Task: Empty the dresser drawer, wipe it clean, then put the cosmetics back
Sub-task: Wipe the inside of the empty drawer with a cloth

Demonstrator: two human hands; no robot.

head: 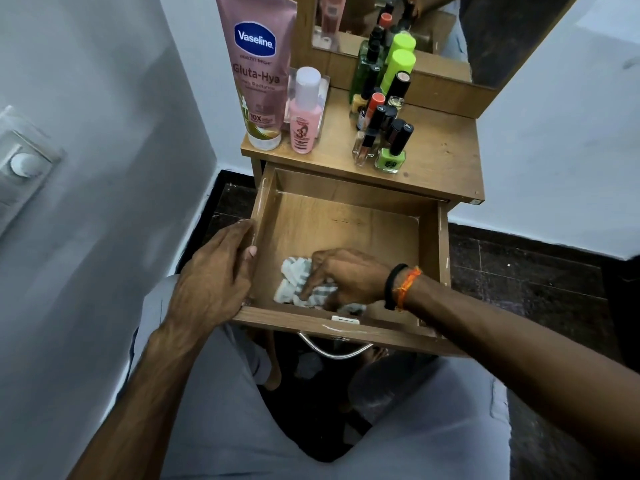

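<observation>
One wooden drawer (pixel 349 216), pulled out of the dresser (pixel 446 157), laminate woodgrain, rectangular, white scuffs along its left wall and front edge; one curved metal handle (pixel 332 351) hangs under the front panel. Inside it: one cloth (pixel 294 278), white with grey stripes, crumpled, soft, sitting at the front-left part of the drawer floor; nothing else on the floor that I can see. Right hand (pixel 346 275) is on the cloth, fingers curled down and bunching the fabric against the floor; two bands on that wrist, one black, one orange thread. Left hand (pixel 211 278) wraps the drawer's left wall, fingers outside along the rim, thumb tip hooked over to the inside. Cosmetics are all on the dresser top. Left edge: one tall pink Vaseline tube (pixel 258 67), glossy plastic, standing on its cap at the front-left corner; one small pink bottle (pixel 304 112) with frosted cap just beside it; a clear plastic box behind that, contents not readable. Middle to back edge: a tight cluster of small bottles, exact count unclear, roughly a dozen. Countable ones: one green nail polish (pixel 393 154) with black cap nearest the front, one lime-green capped cylinder (pixel 398 67), one green glass bottle (pixel 367 64). One mirror (pixel 446 26) at the back edge.
</observation>
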